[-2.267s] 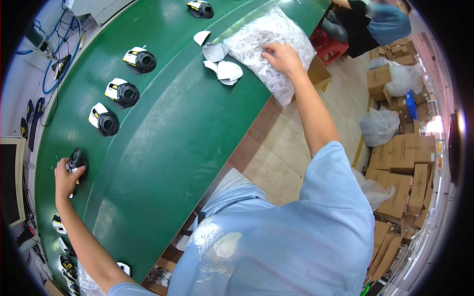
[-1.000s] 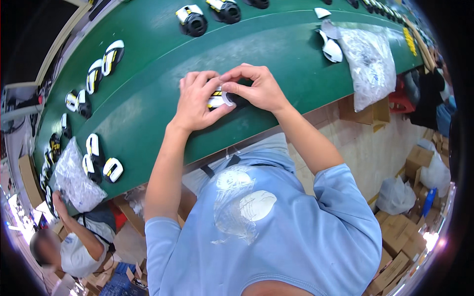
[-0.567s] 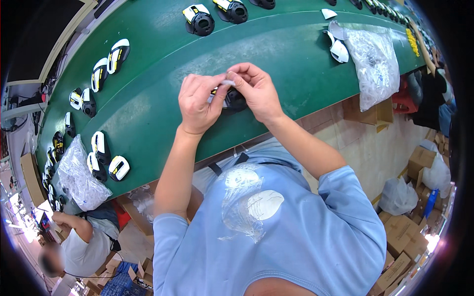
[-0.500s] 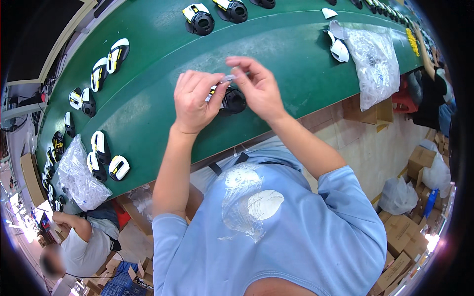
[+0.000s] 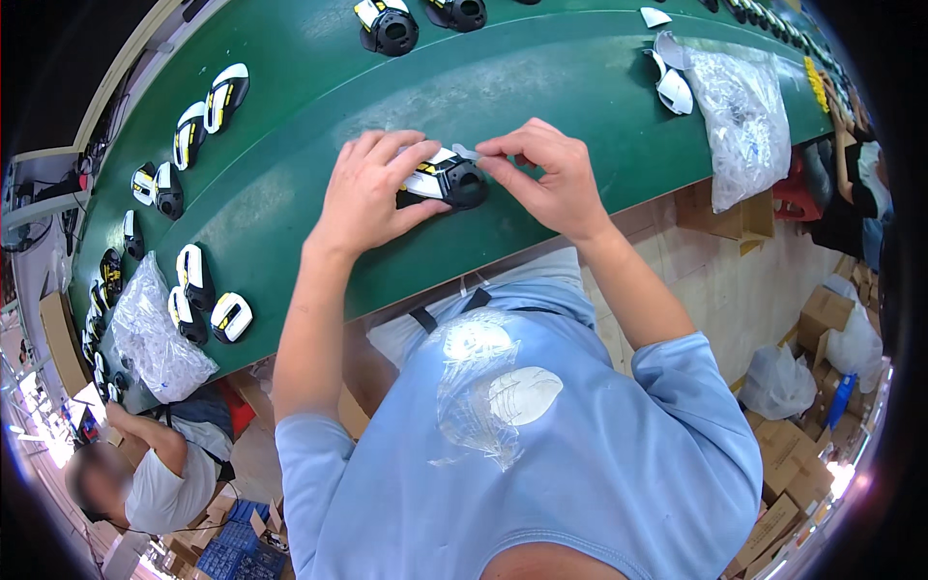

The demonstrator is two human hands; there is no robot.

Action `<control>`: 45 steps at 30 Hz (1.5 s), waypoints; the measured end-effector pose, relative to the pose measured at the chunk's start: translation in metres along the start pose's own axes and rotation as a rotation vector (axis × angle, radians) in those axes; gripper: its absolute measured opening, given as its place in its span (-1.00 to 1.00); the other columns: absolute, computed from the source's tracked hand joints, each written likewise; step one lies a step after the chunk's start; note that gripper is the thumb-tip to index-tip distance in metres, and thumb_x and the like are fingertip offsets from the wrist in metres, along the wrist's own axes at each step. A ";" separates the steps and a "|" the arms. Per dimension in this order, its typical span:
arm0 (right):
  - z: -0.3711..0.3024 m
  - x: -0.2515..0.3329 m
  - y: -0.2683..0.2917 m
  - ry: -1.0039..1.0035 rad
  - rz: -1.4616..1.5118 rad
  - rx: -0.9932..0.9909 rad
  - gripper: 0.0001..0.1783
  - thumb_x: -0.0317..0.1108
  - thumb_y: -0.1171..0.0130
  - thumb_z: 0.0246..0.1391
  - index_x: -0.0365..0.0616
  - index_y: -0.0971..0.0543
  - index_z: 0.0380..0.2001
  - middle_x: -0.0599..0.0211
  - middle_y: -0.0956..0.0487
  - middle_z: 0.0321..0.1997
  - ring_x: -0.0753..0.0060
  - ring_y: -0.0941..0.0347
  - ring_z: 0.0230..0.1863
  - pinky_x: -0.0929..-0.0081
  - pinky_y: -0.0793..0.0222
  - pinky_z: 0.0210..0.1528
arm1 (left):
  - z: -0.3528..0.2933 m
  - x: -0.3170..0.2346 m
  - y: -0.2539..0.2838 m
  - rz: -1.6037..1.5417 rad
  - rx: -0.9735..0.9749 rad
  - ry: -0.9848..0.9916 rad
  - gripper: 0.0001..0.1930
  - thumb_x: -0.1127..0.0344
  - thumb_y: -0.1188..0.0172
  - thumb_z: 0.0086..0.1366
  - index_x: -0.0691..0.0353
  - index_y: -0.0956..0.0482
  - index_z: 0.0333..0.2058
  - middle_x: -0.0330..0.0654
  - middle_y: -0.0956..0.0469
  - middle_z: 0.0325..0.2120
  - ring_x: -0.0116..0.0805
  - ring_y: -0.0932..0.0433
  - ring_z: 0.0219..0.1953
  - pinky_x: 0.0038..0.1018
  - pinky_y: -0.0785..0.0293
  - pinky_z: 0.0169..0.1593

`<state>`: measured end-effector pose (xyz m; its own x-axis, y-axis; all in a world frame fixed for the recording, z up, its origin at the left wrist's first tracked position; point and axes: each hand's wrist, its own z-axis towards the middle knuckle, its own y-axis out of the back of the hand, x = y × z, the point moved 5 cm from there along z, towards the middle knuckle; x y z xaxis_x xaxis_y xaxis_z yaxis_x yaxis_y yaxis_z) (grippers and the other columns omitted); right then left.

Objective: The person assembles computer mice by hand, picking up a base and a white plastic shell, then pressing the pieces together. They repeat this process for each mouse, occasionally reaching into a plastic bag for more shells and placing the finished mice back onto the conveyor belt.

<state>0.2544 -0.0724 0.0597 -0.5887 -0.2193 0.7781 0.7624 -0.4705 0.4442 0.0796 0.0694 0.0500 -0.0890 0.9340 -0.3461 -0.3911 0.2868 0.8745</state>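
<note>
My left hand [image 5: 362,193] lies around the left end of a black, white and yellow plastic shell [image 5: 462,184], its thumb along the near side and its fingers over the far side. The shell rests on the green table, a dark round opening at its right end. My right hand [image 5: 556,179] pinches a small translucent strip [image 5: 466,152] between thumb and forefinger, just above the shell's far right edge. Whether the strip touches the shell, I cannot tell.
Similar shells stand on the green table [image 5: 290,232] at the left and far side. A clear plastic bag [image 5: 155,333] lies at the left, another bag [image 5: 739,121] at the right beside white curved pieces [image 5: 672,89]. A person [image 5: 169,474] sits at lower left; cardboard boxes [image 5: 788,454] stand at lower right.
My hands have moved apart. The left has come down from the translucent strip onto the shell; the right has shifted rightward, still pinching the strip.
</note>
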 end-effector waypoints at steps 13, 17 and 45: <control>-0.022 -0.016 -0.017 -0.016 -0.112 -0.035 -0.83 -0.47 -0.46 0.12 -0.10 -0.82 -0.18 0.34 -0.70 -0.35 0.22 -0.55 -0.31 0.28 -0.51 -0.24 | -0.015 -0.038 -0.046 0.069 -0.200 0.364 -0.34 0.07 -0.62 0.11 0.19 -0.64 0.15 -0.06 -0.60 0.00 0.00 -0.50 0.02 -0.13 -0.38 0.12; -0.019 -0.013 -0.017 0.017 -0.201 0.047 -0.83 -0.38 -0.45 0.15 -0.03 -0.83 -0.17 0.37 -0.68 -0.33 0.21 -0.58 -0.25 0.26 -0.55 -0.20 | -0.009 -0.045 -0.044 0.073 -0.196 0.201 -0.32 0.10 -0.58 0.14 0.15 -0.64 0.23 -0.06 -0.59 0.03 0.01 -0.51 0.06 -0.11 -0.39 0.14; 0.103 -0.279 0.283 -0.658 -0.766 -0.009 -0.54 0.10 -0.39 0.28 0.13 -0.81 0.11 0.25 -0.85 -0.10 0.23 -0.77 -0.06 0.26 -0.61 0.13 | -0.017 -0.042 -0.046 0.085 -0.107 0.260 -0.34 0.13 -0.58 0.19 0.24 -0.67 0.24 -0.04 -0.62 0.27 0.07 -0.51 0.25 -0.06 -0.32 0.34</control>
<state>0.6620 -0.0566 0.0139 -0.6518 0.6582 0.3768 0.2378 -0.2944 0.9256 0.0855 0.0131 0.0183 -0.3518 0.8637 -0.3610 -0.4657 0.1730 0.8679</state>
